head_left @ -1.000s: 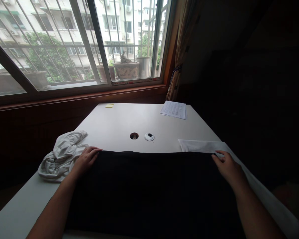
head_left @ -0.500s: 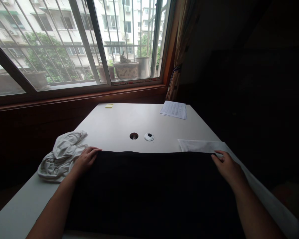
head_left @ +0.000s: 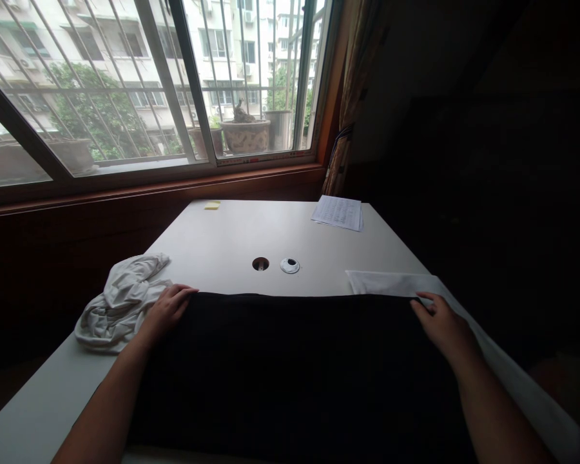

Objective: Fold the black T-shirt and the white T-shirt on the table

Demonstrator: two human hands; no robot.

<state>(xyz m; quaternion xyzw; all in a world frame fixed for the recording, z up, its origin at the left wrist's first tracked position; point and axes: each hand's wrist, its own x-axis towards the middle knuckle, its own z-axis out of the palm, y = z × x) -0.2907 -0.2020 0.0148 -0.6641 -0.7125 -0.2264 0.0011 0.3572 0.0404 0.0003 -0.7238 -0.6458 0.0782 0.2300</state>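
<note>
Your black cloth (head_left: 290, 374) lies spread over the near part of the white table (head_left: 232, 238), its far edge running nearly straight across between your hands. Beyond that edge you have bare tabletop in the middle, reaching back towards the table's far edge, and another bare strip at the near left.

Your left hand (head_left: 167, 309) is palm down at the cloth's far left corner, fingers together and pointing inward along the edge; whether it grips the fabric, I cannot tell. Your right hand (head_left: 439, 322) pinches the far right corner between thumb and forefinger. Both your forearms reach forward along the cloth's sides.

A crumpled pale cloth (head_left: 120, 303) sits just beside your left hand and wrist, crowding that side. On your right, a whitish translucent sheet (head_left: 391, 282) shows just past the black edge. Ahead are a round hole (head_left: 260, 264) and, beside it, a round cover (head_left: 290, 265); farther back lie a yellow note (head_left: 212, 205) at left and printed papers (head_left: 338, 212) at right, below the curtain (head_left: 336, 167)
</note>
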